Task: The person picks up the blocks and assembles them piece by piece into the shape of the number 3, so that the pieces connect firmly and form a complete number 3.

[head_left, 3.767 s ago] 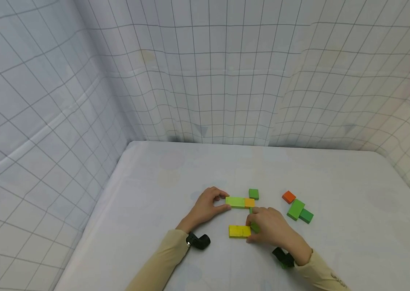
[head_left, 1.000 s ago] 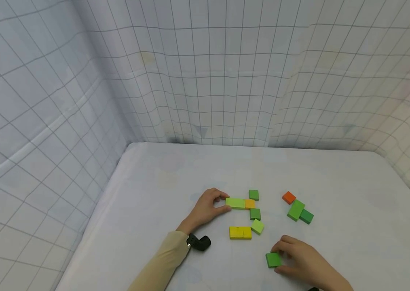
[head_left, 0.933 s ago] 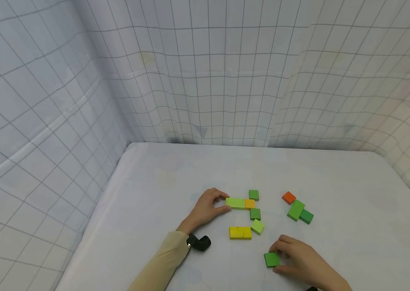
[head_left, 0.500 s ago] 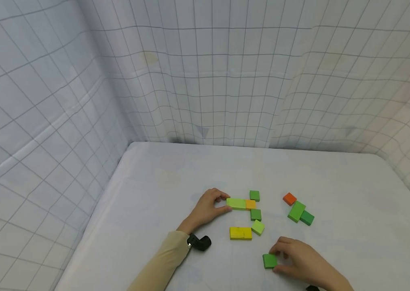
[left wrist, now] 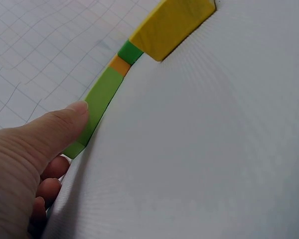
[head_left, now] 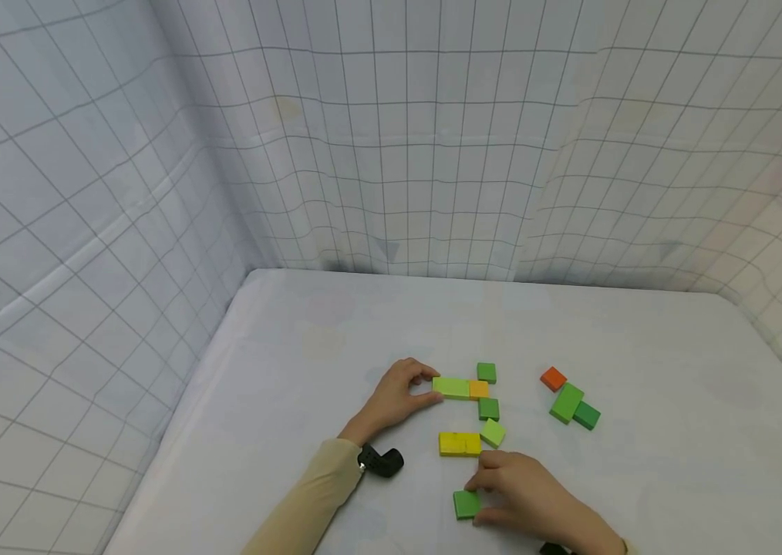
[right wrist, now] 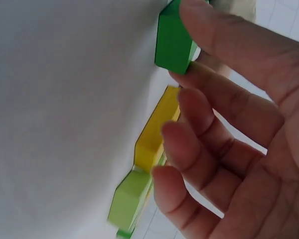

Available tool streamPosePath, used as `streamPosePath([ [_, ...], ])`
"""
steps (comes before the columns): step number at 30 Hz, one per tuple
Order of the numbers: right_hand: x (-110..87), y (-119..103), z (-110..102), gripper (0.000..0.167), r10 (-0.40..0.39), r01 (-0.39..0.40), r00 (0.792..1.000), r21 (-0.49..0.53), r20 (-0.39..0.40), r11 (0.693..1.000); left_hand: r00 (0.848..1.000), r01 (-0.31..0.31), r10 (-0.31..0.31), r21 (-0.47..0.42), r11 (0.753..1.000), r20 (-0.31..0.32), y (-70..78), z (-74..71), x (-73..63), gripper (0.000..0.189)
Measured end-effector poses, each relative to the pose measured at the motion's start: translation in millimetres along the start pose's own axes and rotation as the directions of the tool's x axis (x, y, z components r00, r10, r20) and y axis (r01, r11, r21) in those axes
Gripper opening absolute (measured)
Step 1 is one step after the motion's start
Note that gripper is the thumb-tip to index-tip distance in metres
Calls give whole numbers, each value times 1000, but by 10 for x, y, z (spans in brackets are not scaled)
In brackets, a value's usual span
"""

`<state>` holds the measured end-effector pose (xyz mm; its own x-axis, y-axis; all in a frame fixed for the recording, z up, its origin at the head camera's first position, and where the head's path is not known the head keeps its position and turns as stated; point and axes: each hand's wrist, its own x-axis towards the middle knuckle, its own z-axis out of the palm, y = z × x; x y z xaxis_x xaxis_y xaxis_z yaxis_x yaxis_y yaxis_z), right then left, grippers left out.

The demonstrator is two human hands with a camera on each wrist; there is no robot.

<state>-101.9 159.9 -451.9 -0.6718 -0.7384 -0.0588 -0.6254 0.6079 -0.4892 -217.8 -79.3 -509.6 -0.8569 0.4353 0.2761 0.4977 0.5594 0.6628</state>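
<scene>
My left hand (head_left: 396, 397) pinches the left end of a long light-green block (head_left: 451, 388) between thumb and fingers. An orange block (head_left: 478, 389) adjoins that block's right end, with a green square block (head_left: 486, 372) behind it and another green square block (head_left: 488, 408) in front. Nearer to me, my right hand (head_left: 523, 497) pinches a green square block (head_left: 466, 505) between thumb and forefinger; the right wrist view shows this green block (right wrist: 174, 42) close up. Just beyond lie a yellow block (head_left: 460, 444) and a small light-green block (head_left: 493, 432) set at an angle.
To the right, an orange-red block (head_left: 554, 378), a longer green block (head_left: 567, 403) and a dark-green block (head_left: 587, 415) lie in a loose cluster. A white cloth covers the table (head_left: 321, 331). Grid-patterned curtains (head_left: 391, 154) hang behind and at both sides.
My right hand left the yellow and small light-green blocks, picked up a green square block nearer to me, and moved it left, in front of the yellow block. My left hand stayed put.
</scene>
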Motion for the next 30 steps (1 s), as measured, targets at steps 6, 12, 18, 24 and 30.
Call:
streamPosePath([
  [6,149,-97,62,29,-26,25,999,-25,-40,999,1000,9,-9,-10,1000,1,-4,4,-1,33],
  [12,254,-149,125,30,-19,12,996,-72,-92,997,1000,3,-3,-18,1000,-6,-5,5,-2,34],
  [18,317,-191,143,31,12,-24,993,-102,-121,994,1000,3,-3,-11,1000,-6,8,-8,3,34],
  [24,350,-231,157,30,15,-39,985,-134,-174,990,1000,23,-23,-10,1000,-1,33,-18,4,35],
  [30,367,-239,192,32,23,-56,979,-153,-204,987,999,48,-48,-3,999,9,36,-7,3,35],
])
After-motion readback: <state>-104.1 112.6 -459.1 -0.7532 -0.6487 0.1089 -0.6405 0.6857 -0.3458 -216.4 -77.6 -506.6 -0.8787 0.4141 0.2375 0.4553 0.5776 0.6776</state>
